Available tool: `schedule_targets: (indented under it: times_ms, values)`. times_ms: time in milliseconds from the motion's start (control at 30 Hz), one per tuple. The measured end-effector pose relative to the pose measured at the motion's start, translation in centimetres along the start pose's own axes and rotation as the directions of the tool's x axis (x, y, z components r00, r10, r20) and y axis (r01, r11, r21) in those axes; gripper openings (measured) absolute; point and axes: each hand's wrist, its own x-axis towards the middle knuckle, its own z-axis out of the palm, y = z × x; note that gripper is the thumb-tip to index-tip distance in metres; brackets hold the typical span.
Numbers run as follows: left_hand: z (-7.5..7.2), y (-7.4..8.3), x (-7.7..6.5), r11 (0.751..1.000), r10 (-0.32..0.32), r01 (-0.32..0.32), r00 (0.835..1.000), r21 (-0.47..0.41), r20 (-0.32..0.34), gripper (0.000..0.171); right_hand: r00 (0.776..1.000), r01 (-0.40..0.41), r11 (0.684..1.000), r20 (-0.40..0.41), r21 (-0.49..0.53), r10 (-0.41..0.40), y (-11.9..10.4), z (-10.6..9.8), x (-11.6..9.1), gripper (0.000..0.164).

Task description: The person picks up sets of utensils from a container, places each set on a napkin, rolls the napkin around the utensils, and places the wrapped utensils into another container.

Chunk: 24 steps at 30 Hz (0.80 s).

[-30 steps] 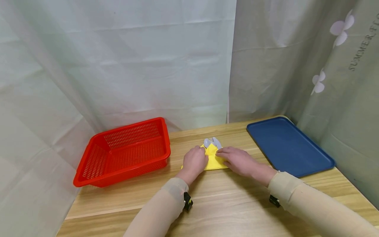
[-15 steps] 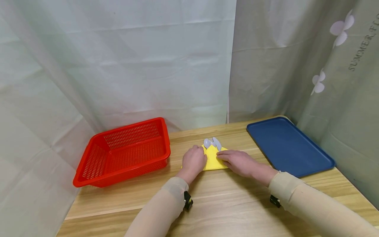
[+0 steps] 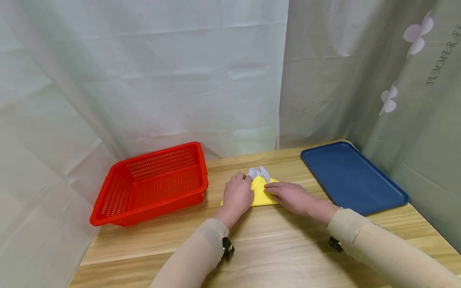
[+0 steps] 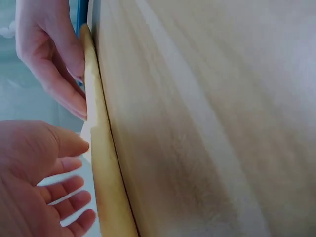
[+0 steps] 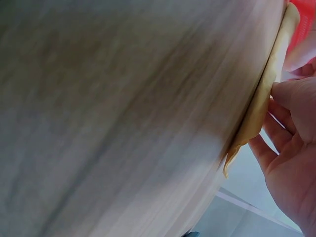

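Observation:
A folded yellow cloth napkin (image 3: pixel 260 196) lies flat on the table in the head view. From its far edge stick out the heads of a pale spoon (image 3: pixel 252 173), a fork (image 3: pixel 258 170) and a knife (image 3: pixel 264 174); their handles are hidden under the fold. My left hand (image 3: pixel 238 195) is over the napkin's left part. The left wrist view shows its fingers (image 4: pixel 64 190) spread and loosely bent, thumb tip close to the cloth. On the right part rest the fingertips of my right hand (image 3: pixel 289 196), its fingers fairly straight.
A red perforated plastic basket (image 3: pixel 151 213) stands on the left side of the wooden table (image 3: pixel 273 248). At the right lies a blue rectangular tray (image 3: pixel 354 178). Hanging curtains (image 3: pixel 201 80) close off the back and both sides.
My left hand has shifted slightly, its fingers reaching farther along the napkin's left side toward the spoon. The napkin's top fold lies smoother than a second ago. My right hand has barely moved.

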Motion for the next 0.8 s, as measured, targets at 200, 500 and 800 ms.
schedule_targets:
  times_ms: [200,500,800]
  values:
    - [-0.4,0.6,-1.5,0.981,0.193,-0.193,0.981,0.017,0.003,0.031,1.000,0.006,1.000,0.000,0.007,-0.006,0.0,-0.1,0.0,0.032]
    - [-0.1,1.4,-3.5,0.935,0.353,-0.354,0.934,0.000,0.055,0.034,1.000,0.011,1.000,-0.002,0.012,-0.011,0.4,0.1,-0.1,0.033]
    - [-0.2,1.9,-4.2,0.927,0.368,-0.374,0.920,0.023,0.134,0.045,1.000,0.005,1.000,0.000,0.015,-0.005,0.3,0.0,-0.1,0.032]
